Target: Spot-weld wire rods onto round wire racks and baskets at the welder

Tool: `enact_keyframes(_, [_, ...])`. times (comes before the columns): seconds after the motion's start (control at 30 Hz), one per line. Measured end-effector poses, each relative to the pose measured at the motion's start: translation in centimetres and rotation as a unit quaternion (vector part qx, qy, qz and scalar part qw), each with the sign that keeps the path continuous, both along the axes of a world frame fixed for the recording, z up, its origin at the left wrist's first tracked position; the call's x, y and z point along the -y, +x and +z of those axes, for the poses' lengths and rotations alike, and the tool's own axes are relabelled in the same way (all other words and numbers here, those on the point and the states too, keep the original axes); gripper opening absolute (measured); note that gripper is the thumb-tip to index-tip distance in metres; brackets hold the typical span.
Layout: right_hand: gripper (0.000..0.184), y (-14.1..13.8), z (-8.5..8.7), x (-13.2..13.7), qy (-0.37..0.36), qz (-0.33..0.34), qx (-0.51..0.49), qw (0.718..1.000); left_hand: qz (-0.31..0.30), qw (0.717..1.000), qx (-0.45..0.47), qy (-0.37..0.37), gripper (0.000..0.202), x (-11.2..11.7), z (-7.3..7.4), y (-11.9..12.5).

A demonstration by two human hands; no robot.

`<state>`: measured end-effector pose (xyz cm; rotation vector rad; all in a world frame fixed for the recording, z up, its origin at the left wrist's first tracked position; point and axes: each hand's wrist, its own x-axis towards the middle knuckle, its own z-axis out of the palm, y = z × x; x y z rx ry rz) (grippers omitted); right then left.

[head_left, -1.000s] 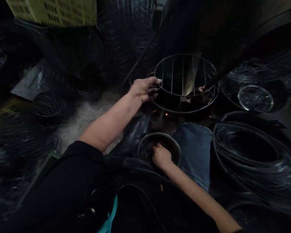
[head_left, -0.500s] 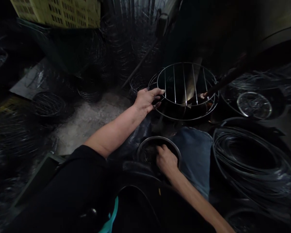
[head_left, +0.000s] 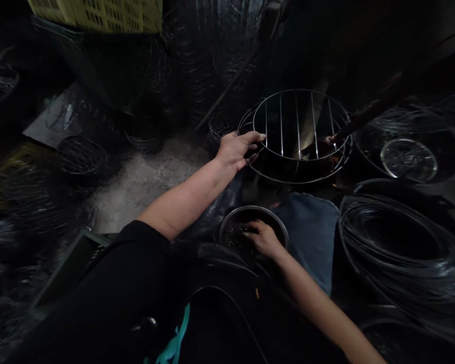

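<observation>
Here we go: a round steel wire rack (head_left: pixel 298 126) stands ahead, and the left hand (head_left: pixel 235 150) is right at its near-left rim! Straight in front of that rack sits a round steel bowl (head_left: pixel 252 210), with the right hand (head_left: pixel 263 238) down inside it. Just right of the bowl, a blue denim cloth (head_left: pixel 311 237), and right of that, a big coil of black wire (head_left: pixel 364 263). Beyond the coil, a thin round metal hoop (head_left: pixel 408 159). Over to the left, grey concrete floor (head_left: pixel 144 187), and far behind it, a yellow plastic crate (head_left: pixel 94 12).
</observation>
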<state>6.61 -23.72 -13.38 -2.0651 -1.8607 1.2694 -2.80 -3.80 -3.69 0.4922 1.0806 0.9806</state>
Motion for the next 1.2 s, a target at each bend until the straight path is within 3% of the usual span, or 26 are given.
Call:
enact_keyframes(0.07, [0.024, 0.9, 0.5, 0.1, -0.013, -0.058, -0.053, 0.997, -0.003, 1.000, -0.004, 0.004, 0.037, 0.1, 0.1, 0.0])
enact_keyframes(0.13, [0.026, 1.5, 1.1, 0.4, -0.045, -0.168, -0.165, 0.971, 0.000, 1.000, -0.007, 0.007, 0.036, 0.2, 0.2, 0.0])
enact_keyframes(0.2, [0.036, 1.8, 1.7, 0.9, -0.065, -0.295, -0.289, 0.908, 0.003, 1.000, -0.007, 0.010, 0.035, 0.2, 0.3, 0.0])
enact_keyframes(0.27, [0.046, 2.3, 2.4, 1.4, -0.053, -0.380, -0.348, 0.856, 0.003, 1.000, -0.008, 0.010, 0.034, 0.3, 0.4, 0.0])
enact_keyframes(0.33, [0.049, 3.3, 3.0, 2.0, 0.004, -0.433, -0.335, 0.837, 0.005, 1.000, -0.008, 0.011, 0.033, 0.4, 0.5, -0.1])
enact_keyframes(0.43, [0.047, 5.8, 3.6, 3.3, 0.162, -0.494, -0.246, 0.818, 0.005, 1.000, -0.005, 0.010, 0.034, 0.4, 0.7, -0.1])
enact_keyframes(0.5, [0.047, 7.5, 3.5, 4.1, 0.211, -0.516, -0.195, 0.807, 0.000, 1.000, -0.003, 0.008, 0.034, 0.3, 0.9, -0.1])
enact_keyframes(0.67, [0.051, 9.4, 3.0, 4.8, 0.156, -0.535, -0.207, 0.804, -0.008, 1.000, -0.009, 0.014, 0.036, 0.4, 1.0, 0.3])
enact_keyframes(0.87, [0.048, 10.2, 3.5, 4.6, 0.138, -0.549, -0.361, 0.741, -0.014, 0.999, -0.021, 0.023, 0.035, 0.5, 1.2, 0.4])
enact_keyframes(1.03, [0.048, 10.2, 3.7, 5.3, 0.223, -0.575, -0.377, 0.691, -0.014, 0.999, -0.025, 0.020, 0.038, 0.5, 1.3, 0.5])
enact_keyframes(1.2, [0.047, 9.9, 3.3, 6.6, 0.222, -0.581, -0.365, 0.693, -0.019, 0.999, -0.021, 0.022, 0.036, 0.0, 0.9, 0.6])
